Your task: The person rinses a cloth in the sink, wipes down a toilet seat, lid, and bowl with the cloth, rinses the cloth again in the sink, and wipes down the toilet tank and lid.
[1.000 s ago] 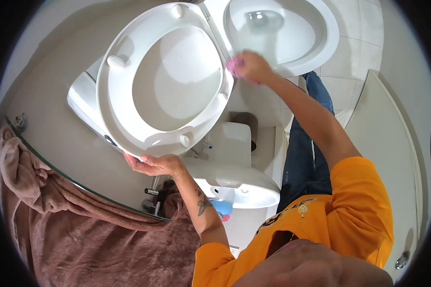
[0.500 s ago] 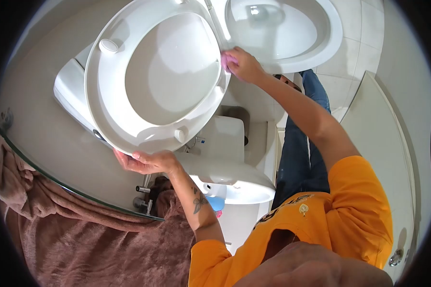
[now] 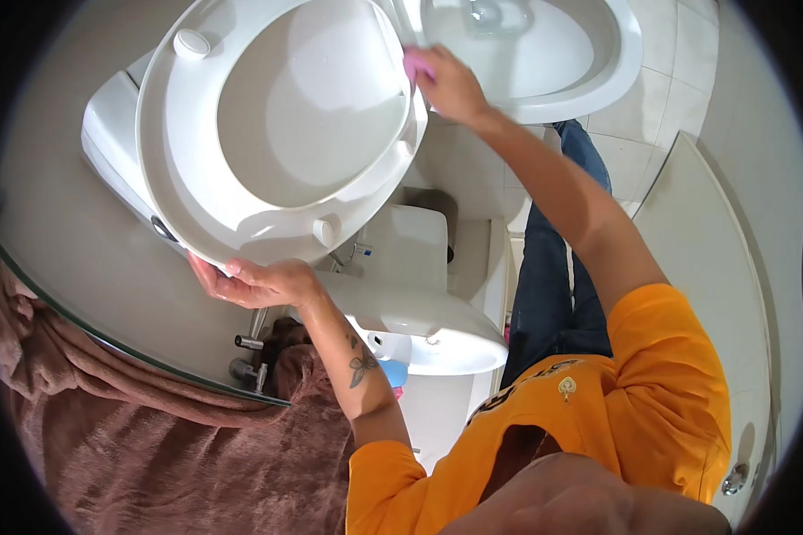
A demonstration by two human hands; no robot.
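Observation:
A white toilet seat [image 3: 180, 152] is raised at the upper left, its underside with round bumpers facing the camera. My left hand [image 3: 252, 281] grips the seat's lower edge, fingers behind it and thumb at the rim. My right hand [image 3: 449, 85] is closed round a pink cloth or sponge [image 3: 419, 62], pressed at the seat's right edge near the hinge side. Only part of the pink thing shows past the fingers. Just right of that hand lies the white toilet bowl [image 3: 620, 53].
A white cistern [image 3: 116, 134] stands behind the seat. Below are a white basin [image 3: 455, 339], a bidet-like fixture [image 3: 406, 245] and a dark bin [image 3: 442, 214]. A brown towel [image 3: 178, 464] hangs over a glass edge at the lower left. A door [image 3: 696, 214] stands at the right.
The seat and my left hand have shifted left and up in view. My right hand, with the pink thing in it, has moved up along the seat's right edge.

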